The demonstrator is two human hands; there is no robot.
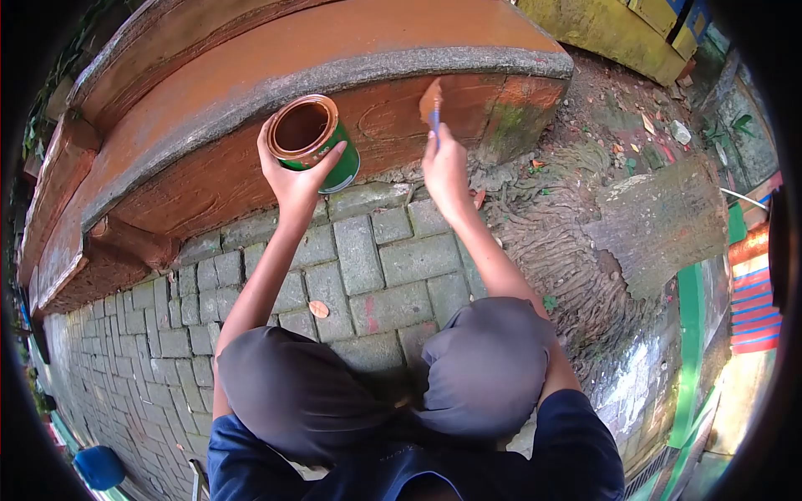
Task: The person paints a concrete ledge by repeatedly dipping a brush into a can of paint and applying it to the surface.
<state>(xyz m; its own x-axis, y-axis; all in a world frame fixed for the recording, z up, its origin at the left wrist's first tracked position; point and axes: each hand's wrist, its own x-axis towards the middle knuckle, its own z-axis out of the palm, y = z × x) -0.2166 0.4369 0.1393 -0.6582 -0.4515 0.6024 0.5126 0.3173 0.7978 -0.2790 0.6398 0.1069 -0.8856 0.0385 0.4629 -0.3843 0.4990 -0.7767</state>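
Note:
My left hand [294, 171] is wrapped around a green paint can [341, 164] and holds it up beside the bench. The can has no lid on, and brown-orange paint coats its rim and inside. In my right hand [445, 167] is a paintbrush [434, 113] with a bluish handle, pointing away from me. Its bristles are covered in orange-brown paint and lie at the front face of the low bench [380, 117]. That face is orange-brown, with a mossy green patch near its right end. A bare grey strip runs along the bench's top edge.
Grey paving blocks [359, 259] cover the ground under me, with a dry leaf [318, 309] on them. To the right are tangled roots [551, 217] and a flat worn slab [660, 221]. A yellow structure [622, 33] stands at the back right. A blue round object [98, 468] is at lower left.

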